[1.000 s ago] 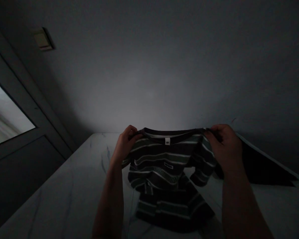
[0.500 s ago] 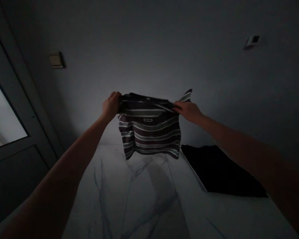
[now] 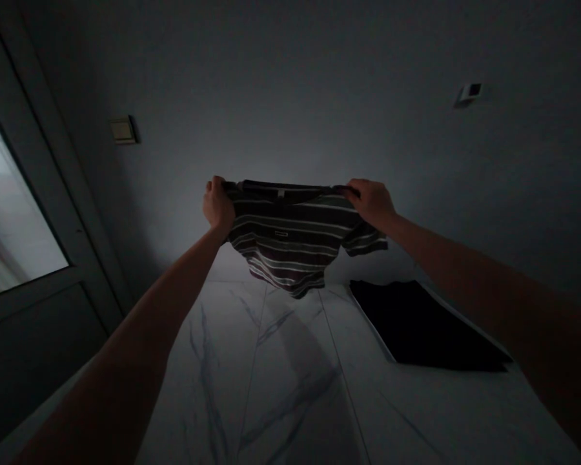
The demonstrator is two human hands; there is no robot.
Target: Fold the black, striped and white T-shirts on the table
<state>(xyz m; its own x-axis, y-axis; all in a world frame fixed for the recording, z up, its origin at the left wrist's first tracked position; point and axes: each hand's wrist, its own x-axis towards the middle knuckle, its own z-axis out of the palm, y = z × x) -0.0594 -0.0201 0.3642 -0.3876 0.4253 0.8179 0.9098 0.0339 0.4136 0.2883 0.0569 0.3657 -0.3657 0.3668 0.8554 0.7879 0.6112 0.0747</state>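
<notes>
A dark striped T-shirt (image 3: 290,242) hangs in the air between my hands, its collar at the top and a small label on its chest. My left hand (image 3: 219,203) is closed on the shoulder at the left. At the other shoulder, the fingers of my right hand (image 3: 368,199) pinch the fabric. One short sleeve dangles below my right hand; the other is mostly hidden behind my left hand. The lower part of the shirt sags back and narrows toward the hem.
Black flat cloth (image 3: 426,329) lies to the right on the marble-patterned surface (image 3: 290,387). Behind stands a grey wall (image 3: 290,97) with a light switch (image 3: 122,130) and a small white device (image 3: 471,91). A door with a glass pane (image 3: 17,213) is at the left.
The shirt's collar edge has been pulled straighter and its hem has swung back and narrowed. The sleeve by my right hand has dropped from above it to below it.
</notes>
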